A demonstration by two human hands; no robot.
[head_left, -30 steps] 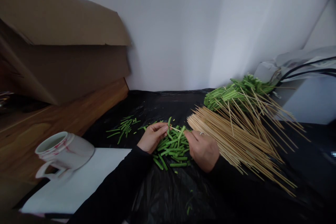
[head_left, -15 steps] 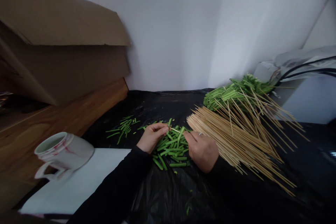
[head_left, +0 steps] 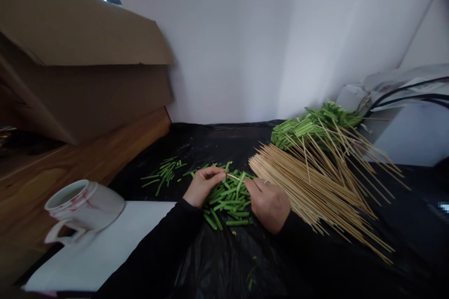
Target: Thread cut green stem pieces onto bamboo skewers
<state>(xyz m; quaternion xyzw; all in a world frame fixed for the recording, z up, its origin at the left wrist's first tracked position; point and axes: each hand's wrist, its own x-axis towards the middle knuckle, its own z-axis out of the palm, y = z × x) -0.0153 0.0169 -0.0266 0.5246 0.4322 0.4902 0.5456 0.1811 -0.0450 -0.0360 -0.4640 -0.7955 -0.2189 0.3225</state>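
- I have the left hand (head_left: pixel 203 188) just above the cut green pieces (head_left: pixel 224 201), thumb and forefinger pinched on a short green piece (head_left: pixel 228 167) that stands up from the fingertips.
- A thin wooden stick (head_left: pixel 233 177) runs from that pinch across to my right hand (head_left: pixel 270 202), whose fingers are closed around its other end; a ring (head_left: pixel 266 181) shows on this hand.
- Another green piece (head_left: pixel 241 183) lies right at the right fingertips; I can't tell whether the stick passes through it.
- The cut pieces lie in a loose pile on black plastic (head_left: pixel 210 142), below and between my hands, with a smaller scatter (head_left: pixel 168 170) off to the left.
- To the right I see a fanned heap of wooden sticks (head_left: pixel 308 180), some crossing over a thick bundle of green stems (head_left: pixel 298 131) behind it.
- On my left, a white mug (head_left: pixel 101 203) with red marks stands on a white sheet (head_left: pixel 115 238).
- Behind the mug is a wooden surface (head_left: pixel 140 138) and an open cardboard box (head_left: pixel 115 91).
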